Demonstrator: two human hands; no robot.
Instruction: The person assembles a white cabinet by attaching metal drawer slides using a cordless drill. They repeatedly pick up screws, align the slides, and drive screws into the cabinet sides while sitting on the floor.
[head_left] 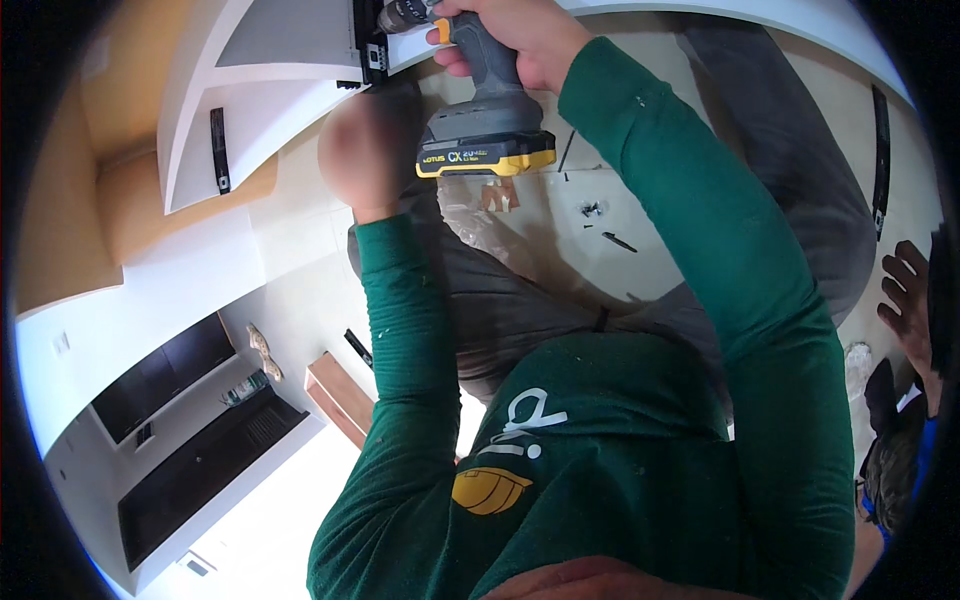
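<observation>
My right hand [530, 35] is closed round the grip of a grey, black and yellow cordless drill [487, 125] at the top of the head view. The drill's chuck [402, 15] points left, towards a black metal rail [370, 50], which looks like a drawer slide, on the edge of a white cabinet panel [290, 105]. Whether the bit touches the rail is cut off at the upper edge. Just below the rail is my left hand [362, 155], too blurred for its fingers to show.
Small screws [593, 209] and a dark pen-like tool [620, 242] lie on the floor between my legs, near clear plastic wrap [480, 225]. Other black rails lie at the right [880, 160] and on a white panel [220, 150]. Another person's hand [908, 300] shows far right.
</observation>
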